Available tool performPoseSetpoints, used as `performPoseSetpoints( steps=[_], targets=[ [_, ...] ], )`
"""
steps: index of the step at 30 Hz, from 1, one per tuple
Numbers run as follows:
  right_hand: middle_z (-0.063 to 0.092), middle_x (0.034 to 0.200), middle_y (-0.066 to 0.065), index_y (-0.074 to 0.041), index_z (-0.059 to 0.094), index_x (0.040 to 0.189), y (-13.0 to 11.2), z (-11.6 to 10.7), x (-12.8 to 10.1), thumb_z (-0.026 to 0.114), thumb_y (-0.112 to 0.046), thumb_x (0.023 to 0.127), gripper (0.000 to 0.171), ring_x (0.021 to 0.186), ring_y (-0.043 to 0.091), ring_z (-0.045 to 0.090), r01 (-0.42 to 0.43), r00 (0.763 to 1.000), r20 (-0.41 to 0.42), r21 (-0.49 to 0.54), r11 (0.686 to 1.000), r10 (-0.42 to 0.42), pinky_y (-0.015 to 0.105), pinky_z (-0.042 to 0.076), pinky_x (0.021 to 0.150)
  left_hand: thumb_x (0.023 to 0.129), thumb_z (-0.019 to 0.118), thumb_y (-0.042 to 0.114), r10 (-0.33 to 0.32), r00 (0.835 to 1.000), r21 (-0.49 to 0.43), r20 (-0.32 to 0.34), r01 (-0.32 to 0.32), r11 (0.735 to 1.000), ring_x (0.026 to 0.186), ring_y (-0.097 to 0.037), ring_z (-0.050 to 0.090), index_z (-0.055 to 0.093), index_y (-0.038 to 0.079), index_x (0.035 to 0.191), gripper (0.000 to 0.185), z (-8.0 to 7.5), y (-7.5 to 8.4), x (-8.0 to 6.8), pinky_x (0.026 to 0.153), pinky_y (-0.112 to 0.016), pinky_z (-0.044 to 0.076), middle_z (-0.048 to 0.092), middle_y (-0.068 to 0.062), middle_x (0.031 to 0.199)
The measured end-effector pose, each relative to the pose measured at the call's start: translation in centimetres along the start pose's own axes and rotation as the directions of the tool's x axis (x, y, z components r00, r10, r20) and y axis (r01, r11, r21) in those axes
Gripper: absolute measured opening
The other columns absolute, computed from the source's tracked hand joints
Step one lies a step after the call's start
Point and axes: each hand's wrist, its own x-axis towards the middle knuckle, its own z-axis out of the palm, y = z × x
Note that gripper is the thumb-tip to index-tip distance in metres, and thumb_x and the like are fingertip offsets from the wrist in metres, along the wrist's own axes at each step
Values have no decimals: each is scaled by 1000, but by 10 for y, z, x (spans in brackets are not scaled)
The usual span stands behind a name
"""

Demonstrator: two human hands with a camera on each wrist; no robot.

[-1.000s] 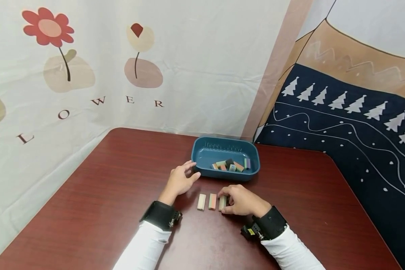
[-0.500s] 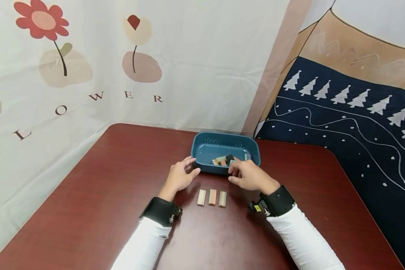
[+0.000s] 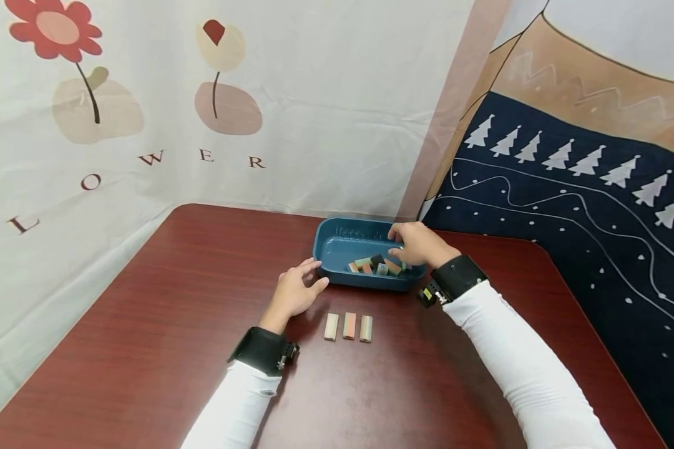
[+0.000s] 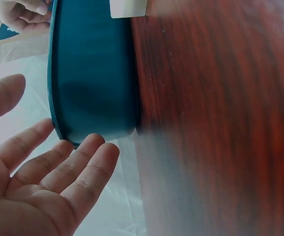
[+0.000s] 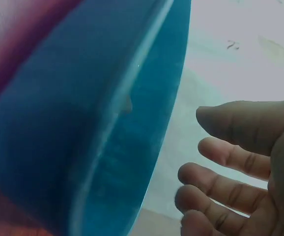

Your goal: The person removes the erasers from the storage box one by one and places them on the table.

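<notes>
A dark blue plastic bin (image 3: 365,282) stands toward the back of the table, with several small blocks (image 3: 392,267) gathered in its front right part. My left hand (image 3: 293,293) is at the bin's left front corner; in the left wrist view its fingertips (image 4: 90,142) touch the corner, fingers extended. Over the right end of the bin hovers my right hand (image 3: 422,244), its fingers loosely bent and nothing between them in the right wrist view. Before the bin, a pale block (image 3: 331,327), an orange-and-green block (image 3: 349,325) and a beige-striped block (image 3: 366,328) lie side by side, slightly apart.
The reddish-brown wooden table (image 3: 174,324) spreads around the bin. Behind it hangs a white cloth (image 3: 326,125) with flower prints. A navy cloth with white trees (image 3: 561,156) hangs at the right.
The right hand has let go of the beige-striped block on the table and moved away from me, up over the bin's right end. The left hand stays at the bin's corner.
</notes>
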Motion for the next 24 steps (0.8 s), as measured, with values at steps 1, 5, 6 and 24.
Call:
performPoseSetpoints(
  steps=[1,5,6,24],
  targets=[
    [62,112,20,-1,62,117,1,-3,3,70,-17,90,32,100,33,59,-8,1000,14,-7,1000,8,46,49,84,94,64,28,0,1000,-1,0,0,1000,118,-29,57,54,8,140,50,-1,0,0,110,-56,23,41,-10,150],
    [60,116,22,0,61,119,5,-8,13,68,-18,91,35,106,36,57,-33,996,81,-24,999,35,48,48,88,95,64,28,-4,1000,1,2,4,1000,121,-32,54,54,8,140,51,-2,0,-1,109,-56,25,41,-9,150],
    [59,118,22,1,61,121,6,-8,16,68,-19,91,36,108,37,57,-44,994,101,-31,999,47,48,48,89,95,64,29,-6,1000,4,3,6,1000,122,-32,53,53,8,140,51,-2,0,-1,110,-56,25,41,-9,150],
    [60,118,15,-3,62,124,13,-8,43,74,-24,87,43,99,28,59,-156,917,331,-216,964,223,41,50,81,94,64,28,-6,1000,1,-2,6,1000,122,-33,52,54,8,140,50,-1,0,-3,108,-55,29,42,-8,150]
  ],
)
